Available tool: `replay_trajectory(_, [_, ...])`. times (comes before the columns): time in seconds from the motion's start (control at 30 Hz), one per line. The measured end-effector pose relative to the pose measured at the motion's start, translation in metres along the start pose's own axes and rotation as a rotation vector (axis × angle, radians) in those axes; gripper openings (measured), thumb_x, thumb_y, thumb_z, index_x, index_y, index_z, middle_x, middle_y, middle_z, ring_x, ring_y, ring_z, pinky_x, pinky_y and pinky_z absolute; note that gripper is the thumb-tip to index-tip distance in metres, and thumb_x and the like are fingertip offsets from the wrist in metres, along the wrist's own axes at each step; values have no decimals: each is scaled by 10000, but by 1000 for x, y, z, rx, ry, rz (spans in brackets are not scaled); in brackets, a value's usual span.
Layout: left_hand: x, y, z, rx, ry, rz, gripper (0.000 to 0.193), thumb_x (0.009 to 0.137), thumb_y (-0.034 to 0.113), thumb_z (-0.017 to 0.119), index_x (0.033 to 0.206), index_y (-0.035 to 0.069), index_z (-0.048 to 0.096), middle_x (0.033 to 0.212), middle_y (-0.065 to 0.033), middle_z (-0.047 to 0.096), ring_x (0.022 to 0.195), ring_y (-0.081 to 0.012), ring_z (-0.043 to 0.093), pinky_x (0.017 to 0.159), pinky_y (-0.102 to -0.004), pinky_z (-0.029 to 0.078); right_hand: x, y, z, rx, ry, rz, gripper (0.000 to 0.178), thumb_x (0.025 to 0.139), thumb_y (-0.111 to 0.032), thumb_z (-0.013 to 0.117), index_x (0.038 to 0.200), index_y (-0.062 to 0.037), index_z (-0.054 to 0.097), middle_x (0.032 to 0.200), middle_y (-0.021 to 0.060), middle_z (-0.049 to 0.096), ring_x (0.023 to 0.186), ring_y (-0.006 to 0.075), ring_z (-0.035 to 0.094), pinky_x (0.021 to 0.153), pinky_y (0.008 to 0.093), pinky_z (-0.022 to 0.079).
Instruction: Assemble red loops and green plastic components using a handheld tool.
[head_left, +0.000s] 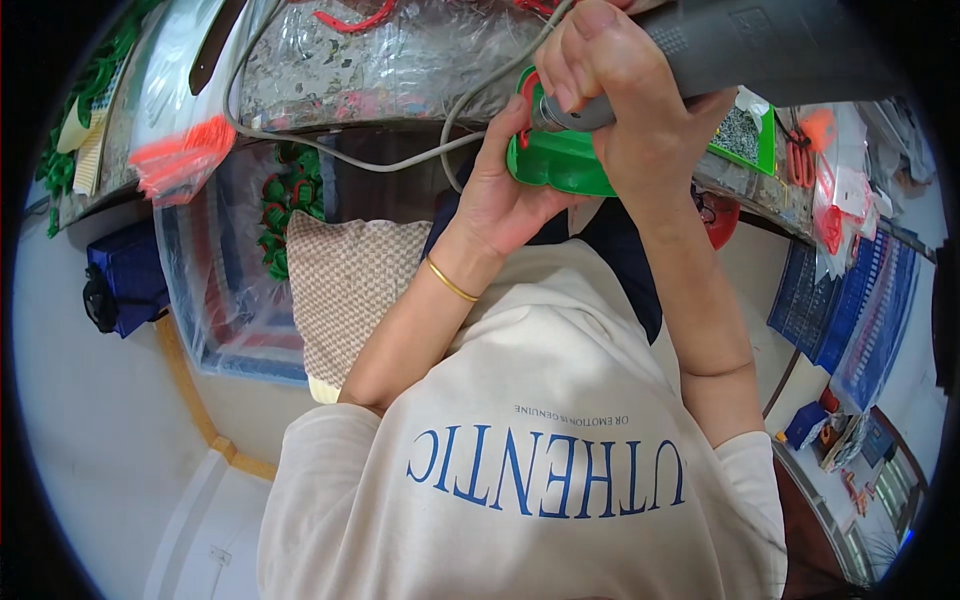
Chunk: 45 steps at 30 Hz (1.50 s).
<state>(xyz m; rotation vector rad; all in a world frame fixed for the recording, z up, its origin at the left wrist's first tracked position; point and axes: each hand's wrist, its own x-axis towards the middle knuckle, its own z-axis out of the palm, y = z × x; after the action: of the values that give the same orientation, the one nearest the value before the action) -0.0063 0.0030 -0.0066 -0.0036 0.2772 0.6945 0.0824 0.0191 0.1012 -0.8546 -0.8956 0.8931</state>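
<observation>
My left hand, with a gold bangle at its wrist, grips a green plastic shell from its left and underside. A red piece sits along the shell's upper left edge. My right hand is wrapped round a thick grey electric screwdriver, held slantwise above the shell. Its metal nose points at the shell's left end, by the red piece. Whether the tip touches is hard to see.
A worn workbench runs along the far side, with a grey cable looping past its edge. At left stands a plastic-lined crate with green and red parts inside. A green tray of small metal pieces lies at right.
</observation>
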Motion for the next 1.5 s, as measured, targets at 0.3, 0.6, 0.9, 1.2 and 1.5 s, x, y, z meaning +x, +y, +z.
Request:
replay_trajectory(0.3, [-8, 21, -9, 100, -28, -17, 636, 924, 518, 534, 1338, 41, 465, 1286, -189, 559, 1168, -289, 574, 975, -470, 484, 8, -15, -7, 337, -214, 131, 210, 905, -118, 608, 1062, -11, 517, 620, 28, 500, 438, 130, 462, 475, 269, 420])
replay_trajectory(0.6, [-40, 48, -23, 20, -191, 75, 788, 895, 542, 568, 1412, -20, 373, 1370, -315, 445, 1228, -415, 514, 1029, -499, 446, 99, -61, -77, 19, -171, -91, 164, 890, -105, 626, 1010, -11, 566, 696, -13, 420, 651, 104, 433, 666, 302, 374])
replay_trajectory(0.9, [-173, 124, -97, 93, -27, 472, 830, 814, 498, 692, 1447, 77, 360, 1403, -199, 457, 1217, -434, 498, 993, -515, 447, 93, -88, -92, -229, -60, -172, 261, 890, -124, 674, 1085, 9, 562, 771, 50, 571, 666, 128, 564, 621, 292, 474])
replay_trajectory(1.2, [-258, 193, -200, 586, 1048, 759, 664, 934, 464, 569, 1412, 35, 399, 1382, -167, 483, 1282, -311, 457, 1014, -444, 410, 88, -89, -96, -546, 68, -159, 376, 898, -242, 702, 1134, 19, 568, 943, 72, 624, 832, 139, 601, 770, 292, 477])
replay_trajectory(1.5, [-56, 163, 43, 1930, 334, 1303, 250, 897, 30, 613, 1144, -7, 618, 1055, -107, 625, 900, -179, 603, 825, -297, 479, 87, -85, -101, -607, 102, -118, 400, 889, -258, 713, 1168, -8, 572, 1071, 52, 614, 989, 128, 553, 903, 283, 413])
